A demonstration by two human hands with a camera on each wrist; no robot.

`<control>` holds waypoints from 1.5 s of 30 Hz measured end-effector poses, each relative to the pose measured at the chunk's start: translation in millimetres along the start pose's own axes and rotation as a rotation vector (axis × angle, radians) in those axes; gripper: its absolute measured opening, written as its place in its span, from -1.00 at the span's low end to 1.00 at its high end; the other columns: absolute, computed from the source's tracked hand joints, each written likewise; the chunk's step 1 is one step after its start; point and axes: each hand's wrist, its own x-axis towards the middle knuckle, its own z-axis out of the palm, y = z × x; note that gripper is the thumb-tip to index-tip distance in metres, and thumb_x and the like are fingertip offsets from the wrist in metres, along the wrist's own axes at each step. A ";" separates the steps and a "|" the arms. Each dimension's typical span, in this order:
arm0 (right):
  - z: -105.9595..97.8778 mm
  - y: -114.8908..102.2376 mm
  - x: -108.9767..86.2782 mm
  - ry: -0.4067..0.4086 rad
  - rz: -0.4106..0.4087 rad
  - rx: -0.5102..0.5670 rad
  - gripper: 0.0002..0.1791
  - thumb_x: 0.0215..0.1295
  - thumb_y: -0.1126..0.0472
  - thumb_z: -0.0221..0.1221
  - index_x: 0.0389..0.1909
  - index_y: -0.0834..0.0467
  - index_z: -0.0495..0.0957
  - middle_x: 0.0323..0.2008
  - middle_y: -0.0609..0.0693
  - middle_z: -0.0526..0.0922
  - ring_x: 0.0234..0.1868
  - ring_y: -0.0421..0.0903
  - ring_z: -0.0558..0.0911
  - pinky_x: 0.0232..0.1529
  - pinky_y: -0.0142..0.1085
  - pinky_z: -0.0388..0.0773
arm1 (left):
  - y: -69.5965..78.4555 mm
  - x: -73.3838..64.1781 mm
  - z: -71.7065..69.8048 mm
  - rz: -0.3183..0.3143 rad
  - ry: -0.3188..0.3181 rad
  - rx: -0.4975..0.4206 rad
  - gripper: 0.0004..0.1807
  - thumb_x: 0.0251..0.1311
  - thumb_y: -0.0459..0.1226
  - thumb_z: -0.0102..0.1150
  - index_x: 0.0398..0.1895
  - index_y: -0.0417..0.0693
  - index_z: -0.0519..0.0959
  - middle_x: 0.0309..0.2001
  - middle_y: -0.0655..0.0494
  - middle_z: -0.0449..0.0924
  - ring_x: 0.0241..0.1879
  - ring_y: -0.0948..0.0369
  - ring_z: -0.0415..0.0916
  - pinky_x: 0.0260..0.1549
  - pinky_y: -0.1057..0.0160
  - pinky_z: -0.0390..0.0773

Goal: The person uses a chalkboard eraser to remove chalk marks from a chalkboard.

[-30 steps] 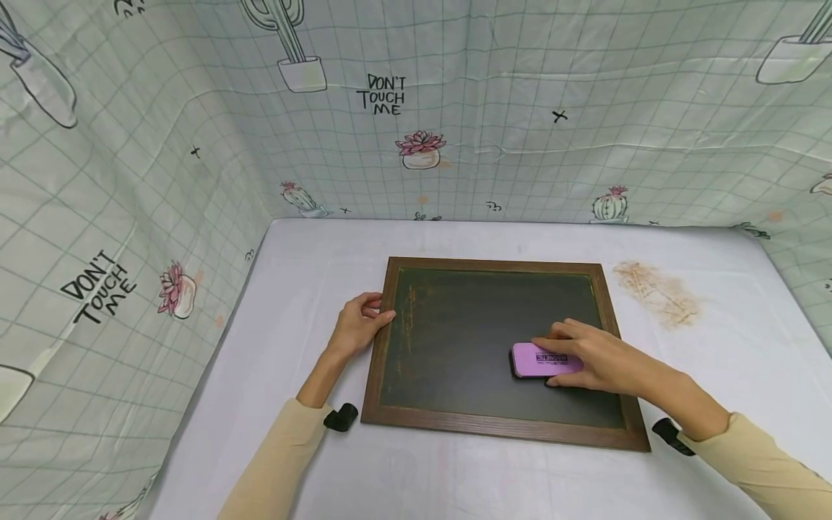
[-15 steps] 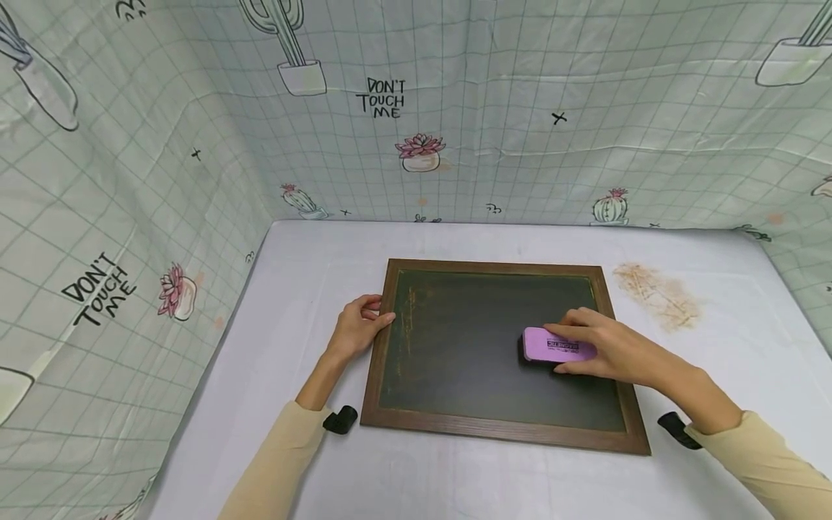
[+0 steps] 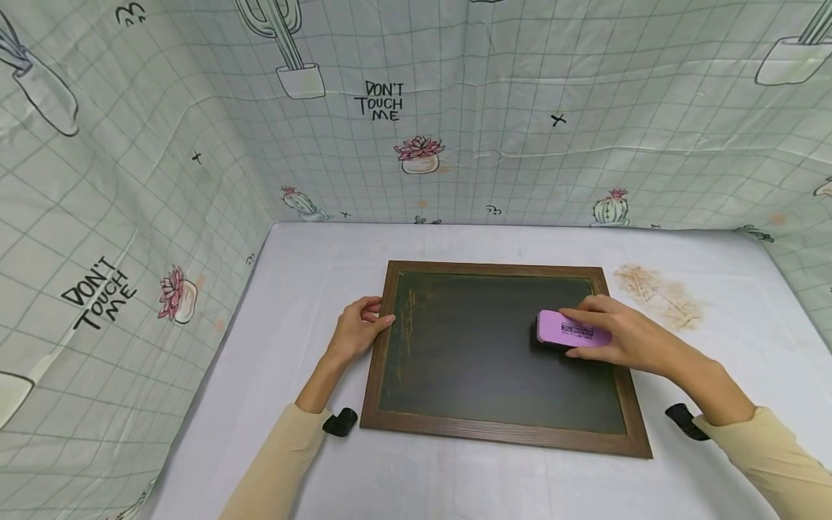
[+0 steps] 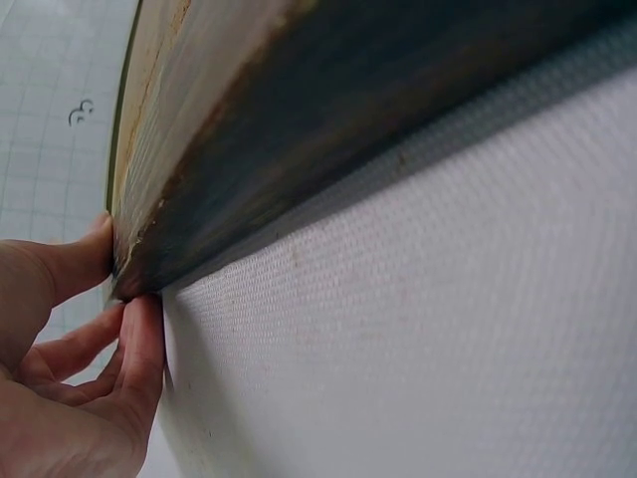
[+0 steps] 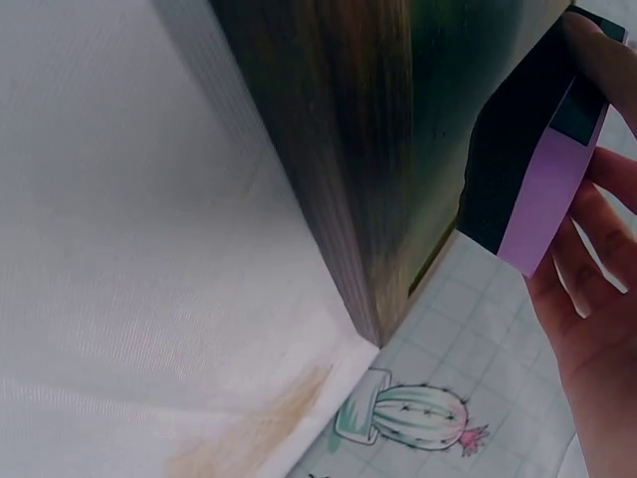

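A chalkboard [image 3: 481, 375] with a brown wooden frame lies on the white-covered table. My left hand [image 3: 354, 331] pinches the frame's left edge; in the left wrist view its thumb [image 4: 85, 261] is on the frame's upper side and fingers are at the lower edge. Over the board's right part, my right hand [image 3: 627, 336] grips a purple eraser [image 3: 565, 328] with a black underside between thumb and fingers. The right wrist view shows the eraser [image 5: 547, 199] close to the board's dark surface; whether it touches is unclear. Faint yellowish streaks [image 3: 408, 325] run down the board's left side.
A brownish smudge [image 3: 659, 296] marks the tablecloth right of the board. Behind and to the left hangs a grid-patterned curtain [image 3: 494, 87] with printed cacti. Each wrist bears a black strap or mount [image 3: 340, 422].
My right hand has slid the eraser up and to the right across the board's right part. The left hand stays at the frame's left edge.
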 end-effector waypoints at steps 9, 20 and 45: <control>-11.7 10.7 -3.9 0.019 0.099 -0.064 -0.26 -0.25 0.23 0.66 0.08 0.33 0.69 -0.14 -0.03 0.60 -0.24 -0.23 0.42 -0.29 -0.54 0.34 | -0.3 -0.7 -1.0 0.002 0.012 -0.004 -0.46 0.33 -0.34 0.35 0.31 -0.39 0.48 0.11 -0.30 0.58 0.00 -0.10 0.56 -0.03 -0.01 0.57; -18.7 29.7 -12.5 0.090 0.124 -0.103 -0.25 -0.33 0.27 0.66 0.05 0.34 0.70 -0.18 -0.02 0.61 -0.18 -0.19 0.44 -0.16 -0.53 0.31 | -3.5 0.5 -1.3 0.011 0.010 -0.002 -0.47 0.34 -0.34 0.34 0.31 -0.39 0.48 0.12 -0.31 0.57 0.00 -0.10 0.56 -0.04 0.02 0.58; -34.8 76.0 -40.3 0.171 0.355 -0.192 -0.29 -0.21 0.24 0.65 0.05 0.41 0.67 -0.20 0.20 0.62 -0.26 -0.05 0.45 -0.25 -0.46 0.30 | -4.3 -0.1 0.5 0.003 0.006 -0.004 -0.44 0.33 -0.31 0.37 0.34 -0.35 0.48 0.13 -0.26 0.57 0.01 -0.07 0.55 -0.01 0.00 0.57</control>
